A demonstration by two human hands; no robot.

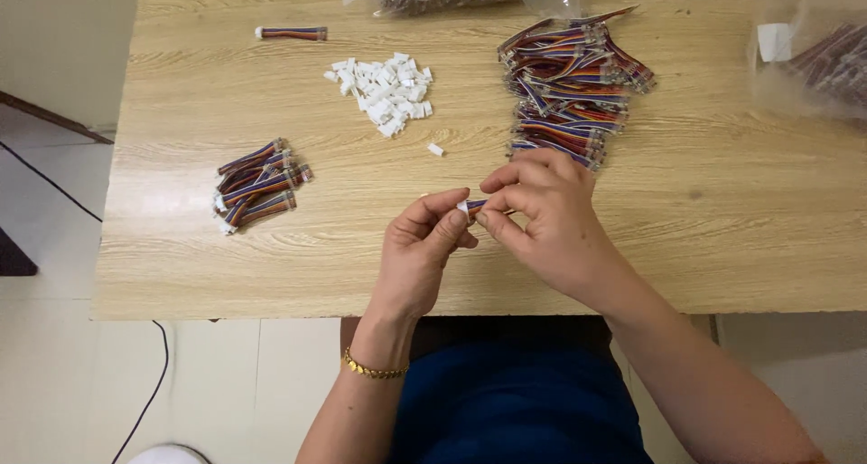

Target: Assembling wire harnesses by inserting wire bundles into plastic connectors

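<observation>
Two hands meet over the near edge of the wooden tabletop (pixel 704 238), and from my remote seat I see them working one small piece between them. My left hand (pixel 423 247) is closed in a pinch, thumb and forefinger gripping a white connector housing (pixel 462 207). My right hand (pixel 542 215) is closed too, its fingertips holding a short rainbow ribbon cable (pixel 476 206) whose end touches that housing; most of the cable is hidden inside the grip. A gold bracelet (pixel 372 369) sits on the left wrist. Farther back, near the middle of the tabletop, lies a heap of loose white connector housings (pixel 384 89), with one stray housing (pixel 435 149) just beside it. To the right of that heap is a large pile of rainbow ribbon cables (pixel 569 84), reaching almost to my right knuckles. On the left side lies a smaller bundle of cables with white ends (pixel 257 186), well apart from the hands, and a single cable (pixel 291 33) rests near the far left edge. Clear plastic bags (pixel 813 62) holding more cables sit along the far and right edges.
</observation>
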